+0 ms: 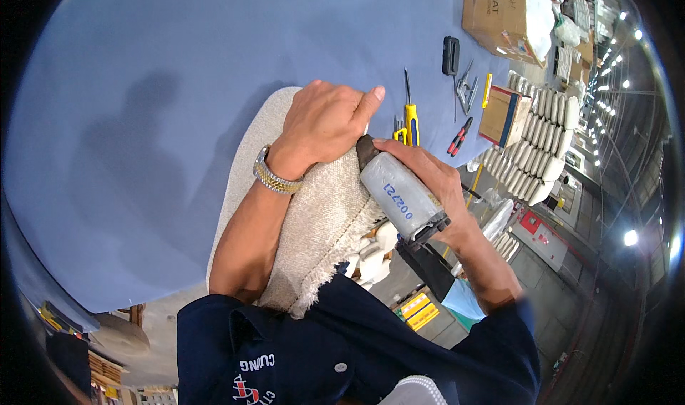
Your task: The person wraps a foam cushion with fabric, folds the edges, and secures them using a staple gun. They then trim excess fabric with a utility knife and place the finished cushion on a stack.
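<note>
A padded piece covered in beige woven fabric [321, 219] lies at the near edge of the blue-covered table, its frayed cloth edge hanging toward me. My left hand [325, 119] presses on its far part, fingers curled over the cloth and thumb stretched to the right. In my right hand [435, 180] is a pneumatic staple gun [399, 194] with a grey cylindrical body. Its dark nose points at the fabric's edge, close beside my left hand. Whether the nose touches the fabric, I cannot tell. The handle is mostly hidden under the gun's body.
Right of my hands on the blue table [214, 34] lie a yellow-handled screwdriver [412, 123], red-and-black pliers [460, 137], a yellow cutter [487, 91], a black case [450, 55] and a small box [499, 116]. A large cardboard box [499, 19] stands farther back. Stacked cushions [539, 134] fill the right.
</note>
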